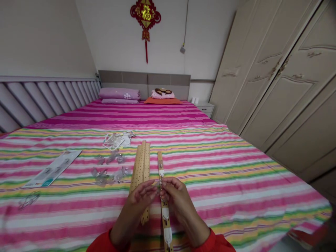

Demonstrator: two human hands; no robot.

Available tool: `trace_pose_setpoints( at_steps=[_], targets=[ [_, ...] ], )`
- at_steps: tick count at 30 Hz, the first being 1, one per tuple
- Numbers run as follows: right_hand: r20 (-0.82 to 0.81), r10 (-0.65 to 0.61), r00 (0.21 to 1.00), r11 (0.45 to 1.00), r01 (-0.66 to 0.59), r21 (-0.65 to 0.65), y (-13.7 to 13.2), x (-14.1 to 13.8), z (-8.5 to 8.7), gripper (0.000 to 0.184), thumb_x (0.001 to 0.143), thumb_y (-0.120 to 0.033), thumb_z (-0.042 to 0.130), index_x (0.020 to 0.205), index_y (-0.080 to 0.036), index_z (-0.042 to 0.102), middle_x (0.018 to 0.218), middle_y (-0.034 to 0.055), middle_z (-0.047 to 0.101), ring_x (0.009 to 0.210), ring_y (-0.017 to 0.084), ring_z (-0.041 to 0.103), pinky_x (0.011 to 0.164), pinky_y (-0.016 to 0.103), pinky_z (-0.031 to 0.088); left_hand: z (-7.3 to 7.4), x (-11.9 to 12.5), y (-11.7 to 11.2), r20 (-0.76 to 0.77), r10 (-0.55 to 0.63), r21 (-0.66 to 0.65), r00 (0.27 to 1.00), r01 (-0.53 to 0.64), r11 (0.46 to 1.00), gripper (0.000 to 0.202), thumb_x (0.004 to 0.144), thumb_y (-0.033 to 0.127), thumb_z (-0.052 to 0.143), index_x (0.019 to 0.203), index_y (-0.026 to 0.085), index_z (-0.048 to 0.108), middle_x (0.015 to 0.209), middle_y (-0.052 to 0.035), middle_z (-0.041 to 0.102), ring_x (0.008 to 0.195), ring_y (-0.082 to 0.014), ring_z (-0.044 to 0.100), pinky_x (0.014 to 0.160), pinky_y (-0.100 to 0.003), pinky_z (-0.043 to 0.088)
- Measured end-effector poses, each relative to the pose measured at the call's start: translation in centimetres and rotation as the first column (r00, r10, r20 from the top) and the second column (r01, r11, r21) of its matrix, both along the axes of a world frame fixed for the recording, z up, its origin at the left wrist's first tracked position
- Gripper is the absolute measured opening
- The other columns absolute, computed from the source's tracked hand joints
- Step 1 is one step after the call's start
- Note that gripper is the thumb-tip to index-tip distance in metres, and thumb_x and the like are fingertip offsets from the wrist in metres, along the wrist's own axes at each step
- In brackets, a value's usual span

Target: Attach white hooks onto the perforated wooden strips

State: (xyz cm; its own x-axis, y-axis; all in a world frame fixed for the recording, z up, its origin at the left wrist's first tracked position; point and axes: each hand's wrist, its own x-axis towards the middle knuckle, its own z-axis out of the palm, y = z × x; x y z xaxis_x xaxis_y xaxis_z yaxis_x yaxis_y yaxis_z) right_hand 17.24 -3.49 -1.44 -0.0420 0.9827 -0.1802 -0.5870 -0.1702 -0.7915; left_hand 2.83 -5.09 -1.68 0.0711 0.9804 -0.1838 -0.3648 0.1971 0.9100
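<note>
My left hand (143, 195) and my right hand (175, 193) meet above a narrow wooden strip (165, 203). Between my fingertips is a small, clear, shiny piece, partly hidden; its kind is hard to make out. Thumb and fingers of both hands are pinched together around it. Along the strip sit several white hooks (167, 235) with metal loops, and a clear one lies near its far end. Just left of the strip, several perforated wooden strips (141, 164) lie side by side, partly behind my left hand.
Left of the strips are several clear plastic hooks (101, 176) in loose clusters. Beyond them lies a pile of packaging (115, 140). A long packet (55, 169) and some thin wire pieces (29, 199) rest farther left on the striped bedspread (223, 196). Wardrobes (262, 80) stand at right.
</note>
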Motion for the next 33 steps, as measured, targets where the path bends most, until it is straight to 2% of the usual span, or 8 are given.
trace_pose_setpoints(
  at_steps=[2, 4, 7, 10, 14, 18, 27, 33],
  targets=[
    [-0.033, 0.042, 0.999, 0.999, -0.043, -0.034, -0.3, -0.1, -0.2, 0.026, 0.057, -0.028, 0.082, 0.072, -0.015, 0.066, 0.054, -0.0017, 0.063, 0.046, 0.009, 0.056, 0.048, 0.021, 0.043, -0.1, 0.1, 0.4, -0.04, 0.034, 0.009, 0.999, -0.034, 0.999, 0.033, 0.062, 0.032, 0.078, 0.09, 0.018, 0.069, 0.084, -0.006, 0.07, 0.079, -0.0173, 0.064, 0.074, -0.027, 0.05],
    [-0.048, 0.083, 0.995, 0.994, -0.086, -0.07, -0.5, -0.2, -0.4, 0.025, 0.056, -0.028, 0.083, 0.068, -0.015, 0.064, 0.054, -0.0016, 0.062, 0.046, 0.009, 0.056, 0.048, 0.02, 0.044, -0.1, 0.1, 0.7, -0.096, 0.042, 0.031, 0.994, -0.04, 0.999, 0.029, 0.064, 0.035, 0.076, 0.086, 0.017, 0.07, 0.081, -0.0053, 0.07, 0.075, -0.0162, 0.063, 0.07, -0.026, 0.05],
    [-0.013, 0.114, 0.993, 0.99, -0.114, -0.084, -0.4, -0.2, -0.8, 0.028, 0.055, -0.03, 0.083, 0.067, -0.016, 0.062, 0.055, -0.0018, 0.062, 0.045, 0.01, 0.056, 0.045, 0.02, 0.043, 0.0, 0.1, 1.3, -0.186, 0.071, 0.051, 0.98, -0.062, 0.997, 0.03, 0.065, 0.036, 0.075, 0.088, 0.017, 0.07, 0.089, -0.0063, 0.071, 0.082, -0.0177, 0.063, 0.07, -0.025, 0.05],
    [0.102, 0.05, 0.994, 0.999, -0.051, 0.008, 0.5, 0.1, -1.0, 0.032, 0.056, -0.037, 0.083, 0.071, -0.015, 0.064, 0.055, -0.0023, 0.062, 0.043, 0.01, 0.055, 0.042, 0.02, 0.04, 0.5, 0.1, 2.2, -0.194, 0.046, 0.024, 0.98, -0.042, 0.999, 0.03, 0.065, 0.038, 0.075, 0.086, 0.017, 0.07, 0.088, -0.0061, 0.071, 0.083, -0.0175, 0.063, 0.072, -0.024, 0.049],
    [0.241, -0.023, 0.97, 0.988, -0.015, 0.152, 2.5, 0.8, -1.1, 0.035, 0.058, -0.044, 0.08, 0.072, -0.015, 0.068, 0.053, -0.0009, 0.063, 0.048, 0.011, 0.056, 0.047, 0.023, 0.043, 1.2, 0.4, 4.3, -0.2, -0.05, -0.001, 0.979, 0.051, 0.999, 0.033, 0.061, 0.039, 0.077, 0.083, 0.015, 0.07, 0.081, -0.0043, 0.07, 0.077, -0.0143, 0.063, 0.073, -0.024, 0.049],
    [0.29, -0.041, 0.956, 0.984, -0.012, 0.179, 5.2, 1.2, -1.4, 0.036, 0.056, -0.048, 0.079, 0.063, -0.016, 0.065, 0.047, -0.0015, 0.061, 0.043, 0.011, 0.053, 0.045, 0.024, 0.042, 1.4, 0.8, 7.3, -0.215, -0.046, -0.03, 0.976, 0.041, 0.999, 0.041, 0.051, 0.037, 0.082, 0.082, 0.014, 0.066, 0.067, -0.0011, 0.068, 0.062, -0.0109, 0.06, 0.064, -0.023, 0.048],
    [0.374, -0.091, 0.923, 0.993, 0.054, 0.108, 13.8, 0.7, -3.1, 0.024, 0.054, -0.033, 0.07, 0.066, -0.019, 0.055, 0.04, -0.0054, 0.056, 0.035, 0.013, 0.052, 0.039, 0.024, 0.042, -0.6, 2.0, 16.0, -0.348, 0.105, 0.069, 0.932, -0.086, 0.994, 0.033, 0.047, 0.031, 0.078, 0.067, 0.015, 0.058, 0.052, 0.0023, 0.06, 0.052, -0.0101, 0.057, 0.055, -0.022, 0.045],
    [0.452, -0.145, 0.88, 0.987, 0.096, 0.129, 17.2, 0.6, -5.5, 0.009, 0.058, -0.026, 0.061, 0.057, -0.02, 0.053, 0.036, -0.0066, 0.052, 0.033, 0.012, 0.047, 0.038, 0.023, 0.038, -3.0, 2.4, 19.7, -0.474, 0.15, 0.117, 0.868, -0.106, 0.987, 0.021, 0.051, 0.027, 0.071, 0.061, 0.016, 0.057, 0.046, 0.0034, 0.056, 0.048, -0.0117, 0.054, 0.051, -0.023, 0.041]
  ],
)
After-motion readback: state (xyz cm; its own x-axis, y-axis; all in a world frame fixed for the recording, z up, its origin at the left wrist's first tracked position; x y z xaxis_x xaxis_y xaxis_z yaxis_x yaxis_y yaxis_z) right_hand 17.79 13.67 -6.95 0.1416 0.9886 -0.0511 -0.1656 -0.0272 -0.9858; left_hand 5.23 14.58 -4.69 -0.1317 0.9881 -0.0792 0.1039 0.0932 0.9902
